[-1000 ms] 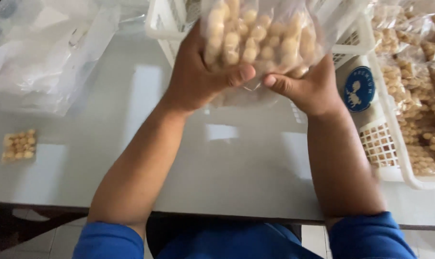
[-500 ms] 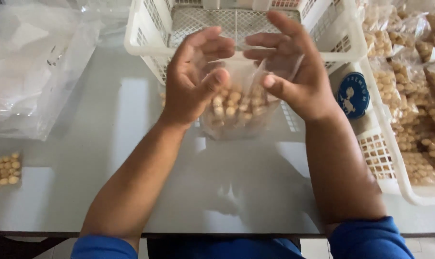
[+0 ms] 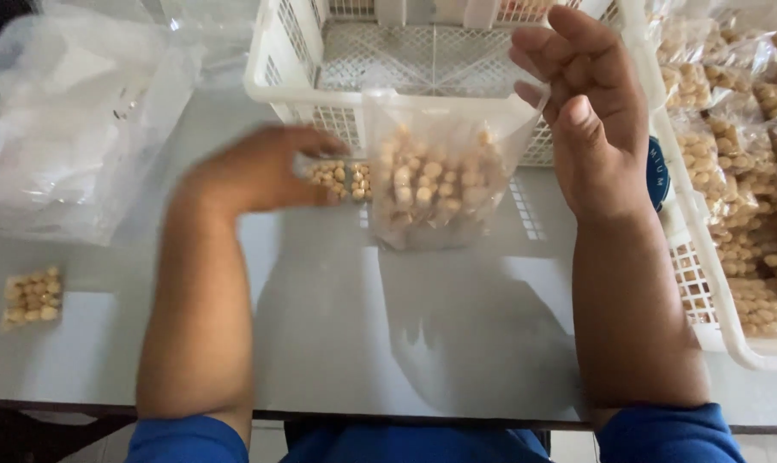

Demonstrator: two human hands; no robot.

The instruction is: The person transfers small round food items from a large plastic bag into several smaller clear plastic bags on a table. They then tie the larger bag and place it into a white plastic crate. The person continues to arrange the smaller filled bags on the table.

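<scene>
1. Hands have moved apart since half a second ago, when both were cupped around the clear bag of round snacks (image 3: 431,184).
2. That bag now stands by itself on the table (image 3: 457,343), leaning against the front wall of the white basket (image 3: 320,94). A second ago it was held up high; now it is down.
3. The left hand (image 3: 255,171) has swung to the left and looks blurry. Its grip is closing on a small flat pack of snacks (image 3: 341,178) just left of the bag, fingertips touching it.
4. The right hand (image 3: 590,120) hangs in the air just right of the bag, with its grip loose and spread, holding nothing.
5. So the big bag has been let go, and the small pack is the thing in hand.
6. Another small pack (image 3: 33,297) lies far left on the table, and more filled bags (image 3: 748,171) sit in the basket on the right.
</scene>
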